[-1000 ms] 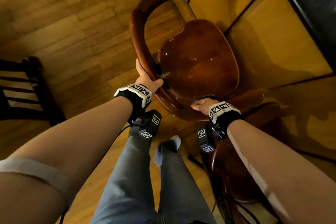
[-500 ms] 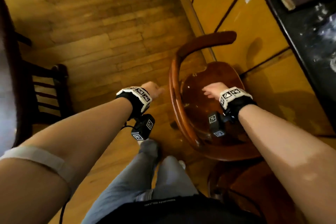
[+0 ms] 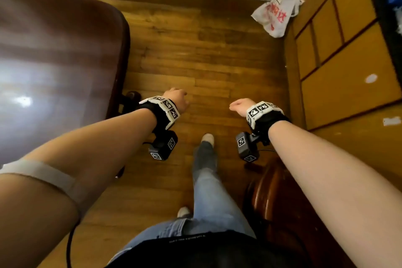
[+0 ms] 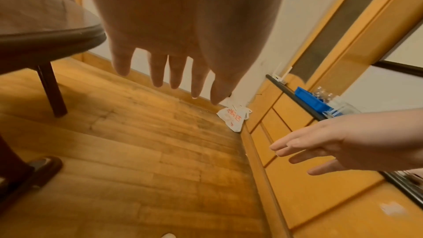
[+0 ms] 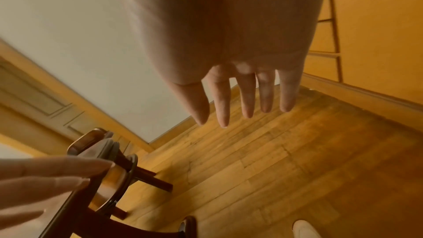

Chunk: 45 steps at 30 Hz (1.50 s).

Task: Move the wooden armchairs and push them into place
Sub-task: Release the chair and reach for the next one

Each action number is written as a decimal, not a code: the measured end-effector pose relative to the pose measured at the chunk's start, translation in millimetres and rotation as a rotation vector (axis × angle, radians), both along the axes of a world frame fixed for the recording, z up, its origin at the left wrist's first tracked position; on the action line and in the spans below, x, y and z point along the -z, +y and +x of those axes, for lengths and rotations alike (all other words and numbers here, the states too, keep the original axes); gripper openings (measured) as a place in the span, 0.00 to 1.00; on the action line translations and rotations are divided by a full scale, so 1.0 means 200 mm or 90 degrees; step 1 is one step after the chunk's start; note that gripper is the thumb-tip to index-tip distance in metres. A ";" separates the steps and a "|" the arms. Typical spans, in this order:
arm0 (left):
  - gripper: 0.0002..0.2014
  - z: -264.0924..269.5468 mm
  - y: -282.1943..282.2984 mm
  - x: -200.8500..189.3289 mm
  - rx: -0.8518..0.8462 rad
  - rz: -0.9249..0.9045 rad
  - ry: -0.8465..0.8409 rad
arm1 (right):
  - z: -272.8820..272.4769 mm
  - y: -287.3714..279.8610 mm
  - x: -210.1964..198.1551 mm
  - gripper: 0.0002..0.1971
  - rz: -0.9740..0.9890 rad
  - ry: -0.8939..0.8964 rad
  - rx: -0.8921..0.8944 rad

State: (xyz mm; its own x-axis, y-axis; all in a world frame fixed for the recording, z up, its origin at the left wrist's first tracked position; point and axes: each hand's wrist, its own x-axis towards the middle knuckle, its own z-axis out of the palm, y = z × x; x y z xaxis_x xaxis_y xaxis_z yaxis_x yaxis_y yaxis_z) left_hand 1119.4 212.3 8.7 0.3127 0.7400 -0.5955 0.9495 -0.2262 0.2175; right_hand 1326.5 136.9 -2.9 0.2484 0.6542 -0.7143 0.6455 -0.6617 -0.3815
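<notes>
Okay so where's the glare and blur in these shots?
Head view: a bright glare patch on the dark table; the edges bow from the wide lens. Left wrist view: the palm of the left hand is soft. Right wrist view: the door is smeared.

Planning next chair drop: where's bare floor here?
Free: the floor strip between the dark table and the yellow cabinets, ahead of both open hands. Crowded: plastic bag in the far right corner, armchair beside the right leg.
</notes>
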 end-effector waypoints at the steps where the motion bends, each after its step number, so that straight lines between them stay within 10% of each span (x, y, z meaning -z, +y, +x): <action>1: 0.26 0.01 0.10 0.00 -0.010 0.008 0.007 | 0.01 0.12 0.00 0.21 -0.009 -0.011 -0.024; 13: 0.27 0.26 1.44 -0.21 -0.177 0.028 -0.030 | 0.27 1.78 -0.20 0.25 -0.014 -0.082 -0.266; 31: 0.27 -0.13 3.55 -0.18 -0.440 0.030 -0.025 | -0.05 4.17 -0.31 0.26 0.043 -0.089 -0.436; 45: 0.25 -0.63 4.65 0.01 -0.818 0.039 -0.054 | -0.81 5.84 -0.17 0.25 0.014 -0.101 -0.745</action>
